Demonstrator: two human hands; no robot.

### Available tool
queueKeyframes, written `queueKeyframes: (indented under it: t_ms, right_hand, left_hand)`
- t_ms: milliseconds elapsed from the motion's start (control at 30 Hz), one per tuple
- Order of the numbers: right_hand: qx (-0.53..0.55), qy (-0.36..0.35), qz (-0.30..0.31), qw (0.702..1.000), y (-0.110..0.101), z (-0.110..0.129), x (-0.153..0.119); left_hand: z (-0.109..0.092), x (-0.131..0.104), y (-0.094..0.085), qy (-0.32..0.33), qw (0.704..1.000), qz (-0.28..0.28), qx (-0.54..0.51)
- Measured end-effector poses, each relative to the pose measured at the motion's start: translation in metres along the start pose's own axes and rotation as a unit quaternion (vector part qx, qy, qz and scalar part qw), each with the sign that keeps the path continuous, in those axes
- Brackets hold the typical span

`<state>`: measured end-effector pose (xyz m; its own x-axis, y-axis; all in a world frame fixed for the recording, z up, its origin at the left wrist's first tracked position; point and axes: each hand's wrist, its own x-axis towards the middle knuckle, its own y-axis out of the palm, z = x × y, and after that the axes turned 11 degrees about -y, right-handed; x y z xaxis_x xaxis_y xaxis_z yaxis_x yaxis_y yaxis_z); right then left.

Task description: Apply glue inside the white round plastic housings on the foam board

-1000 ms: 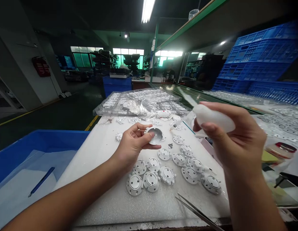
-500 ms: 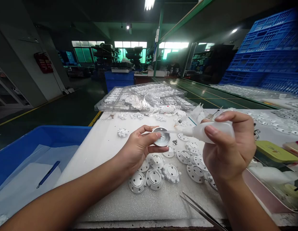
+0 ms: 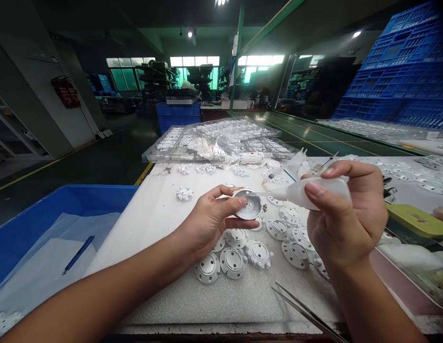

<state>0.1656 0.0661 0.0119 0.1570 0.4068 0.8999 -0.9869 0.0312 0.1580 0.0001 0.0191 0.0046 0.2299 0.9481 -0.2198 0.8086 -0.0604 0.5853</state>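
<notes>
My left hand [image 3: 214, 216] pinches a round grey-white cup-shaped part [image 3: 252, 209] by its rim, its hollow side facing me. In my right hand [image 3: 350, 214] is a translucent squeeze bottle [image 3: 295, 193], held sideways between thumb and fingers. The bottle's thin nozzle points left and reaches over the hollow of the part; whether its tip touches is too small to tell. Below the hands, several white round discs [image 3: 233, 262] with dark holes lie on the white foam surface [image 3: 178, 305]. Metal tweezers [image 3: 303, 309] rest near the front edge.
A blue bin [image 3: 100, 193] with plastic sheeting and a blue pen [image 3: 77, 255] stands at the left. Plastic-covered trays [image 3: 221, 138] of small white parts lie at the back. On the right are a yellow-green lid [image 3: 419, 220] and stacked blue crates [image 3: 396, 71].
The view has shifted slightly, so the table items appear a little displaced. Both hands appear slightly farther right, still holding the part and bottle, with the nozzle still over the part.
</notes>
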Motion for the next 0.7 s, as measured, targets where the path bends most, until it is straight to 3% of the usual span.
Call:
queueKeyframes:
  t_ms: [400, 567, 700]
  right_hand:
    - [-0.007, -0.004, -0.025, 1.0, -0.005, 0.001, 0.007]
    - [-0.06, 0.146, 0.001, 0.988, -0.038, -0.001, 0.02]
    - [-0.157, 0.233, -0.025, 0.96, -0.074, -0.012, 0.001]
  left_hand:
    - [0.0, 0.001, -0.003, -0.005, 1.0, 0.008, 0.001]
    - [-0.006, 0.002, -0.006, 0.009, 1.0, -0.009, 0.009]
    - [-0.009, 0.004, -0.009, 0.021, 0.999, -0.022, 0.017]
